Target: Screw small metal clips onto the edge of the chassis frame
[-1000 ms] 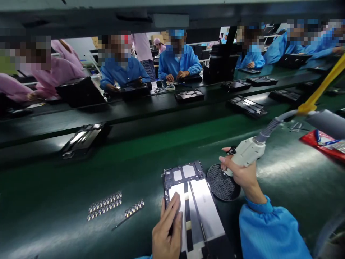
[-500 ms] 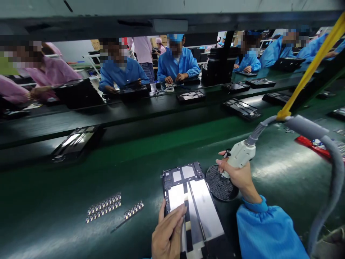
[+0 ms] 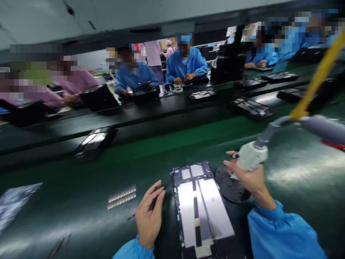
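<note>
A flat device frame with silver plates [image 3: 201, 205] lies on the green belt in front of me. My left hand [image 3: 149, 214] rests on the belt just left of the frame, fingers stretched out and holding nothing. Near its fingertips lie strips of small parts [image 3: 122, 196] and a thin dark stick [image 3: 132, 217]. My right hand [image 3: 249, 176] grips a white electric screwdriver [image 3: 250, 156] with a grey hose, its tip over a round black screw dish [image 3: 231, 185] right of the frame.
A yellow cable [image 3: 315, 84] hangs at the right. Another frame [image 3: 94, 141] rides the dark conveyor behind, and more [image 3: 252, 108] sit further along. People in blue and pink coats work at the far bench. A silvery bag [image 3: 13, 205] lies at left.
My left hand has come off the frame's silver plate and moved left onto the belt. The view has swung slightly, shifting everything to the right. My right hand stays on the screwdriver over the dish.
</note>
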`<state>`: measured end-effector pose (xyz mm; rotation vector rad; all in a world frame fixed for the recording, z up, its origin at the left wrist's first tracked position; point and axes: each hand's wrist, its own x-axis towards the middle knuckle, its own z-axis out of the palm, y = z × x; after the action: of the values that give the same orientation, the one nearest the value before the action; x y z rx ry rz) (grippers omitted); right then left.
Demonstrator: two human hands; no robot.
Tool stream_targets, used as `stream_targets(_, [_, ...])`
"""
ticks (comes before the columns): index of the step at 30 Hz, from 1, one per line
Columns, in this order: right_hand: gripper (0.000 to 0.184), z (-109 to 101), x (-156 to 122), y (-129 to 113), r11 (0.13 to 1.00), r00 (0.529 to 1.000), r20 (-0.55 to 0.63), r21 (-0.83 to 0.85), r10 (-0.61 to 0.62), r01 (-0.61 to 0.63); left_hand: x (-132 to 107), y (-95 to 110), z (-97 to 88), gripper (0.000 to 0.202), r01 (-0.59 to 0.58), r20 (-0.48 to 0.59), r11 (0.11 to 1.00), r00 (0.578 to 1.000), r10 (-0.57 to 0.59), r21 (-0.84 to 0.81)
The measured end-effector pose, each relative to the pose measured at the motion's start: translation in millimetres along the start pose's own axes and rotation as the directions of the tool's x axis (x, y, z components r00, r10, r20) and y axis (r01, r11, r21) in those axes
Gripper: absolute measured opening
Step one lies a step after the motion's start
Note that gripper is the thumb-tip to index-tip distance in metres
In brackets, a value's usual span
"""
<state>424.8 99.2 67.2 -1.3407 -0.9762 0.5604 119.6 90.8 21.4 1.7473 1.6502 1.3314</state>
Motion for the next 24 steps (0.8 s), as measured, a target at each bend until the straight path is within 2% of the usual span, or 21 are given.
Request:
stream_targets(2, [0.018, -2.9, -2.6, -2.2, 0.995, 0.993, -0.069, -0.034, -0.092, 0.090, 4.0, 2.5, -2.5, 0.030, 0.052, 0.002, 0.998, 0.999, -0.052, -0.031])
stream_targets(4, [0.026, -4.9, -3.8, -5.5, 0.985, 0.983, -0.082, -0.063, -0.164, 0.159, 3.4, 4.9, -4.0, 0.032, 0.190, 0.056, 0.975, 0.981, -0.185, -0.114])
stream_targets(6, [0.028, -5.2, -4.7, -10.6, 0.988, 0.983, -0.094, -0.040, -0.155, 0.152, -0.9, 8.2, -4.8, 0.034, 0.366, 0.157, 0.908, 0.928, -0.339, -0.201])
stream_targets(8, [0.029, -4.2, -6.1, -16.5, 0.995, 0.991, -0.095, -0.019, -0.098, 0.096, -5.9, 13.3, -5.5, 0.034, 0.502, 0.285, 0.831, 0.854, -0.434, -0.239])
stream_targets(10, [0.028, -3.1, -7.9, -20.7, 0.998, 0.994, -0.089, -0.028, -0.056, 0.053, -8.6, 19.1, -5.5, 0.033, 0.567, 0.398, 0.790, 0.796, -0.455, -0.231])
stream_targets(12, [0.028, -2.7, -9.4, -22.3, 0.997, 0.994, -0.091, -0.050, -0.066, 0.061, -7.7, 23.1, -3.3, 0.030, 0.572, 0.448, 0.792, 0.778, -0.440, -0.216])
stream_targets(15, [0.029, -2.6, -11.3, -23.0, 0.994, 0.994, -0.071, -0.078, -0.086, 0.081, -2.0, 22.6, 5.8, 0.021, 0.514, 0.452, 0.838, 0.801, -0.393, -0.182])
stream_targets(17, [0.028, -1.8, -13.1, -25.1, 0.994, 0.996, -0.054, -0.086, -0.067, 0.062, 2.1, 19.1, 13.5, 0.014, 0.439, 0.431, 0.887, 0.834, -0.344, -0.142])
stream_targets(20, [0.018, 1.8, -19.6, -30.9, 0.998, 0.998, -0.063, -0.055, -0.027, 0.024, 6.1, 14.9, 22.0, 0.010, 0.324, 0.386, 0.941, 0.884, -0.263, -0.102])
stream_targets(24, [0.030, 16.7, -39.1, -40.6, 0.998, 0.994, 0.088, -0.011, 0.065, -0.065, 7.8, 16.0, 24.6, 0.008, 0.265, 0.373, 0.958, 0.905, -0.206, -0.113])
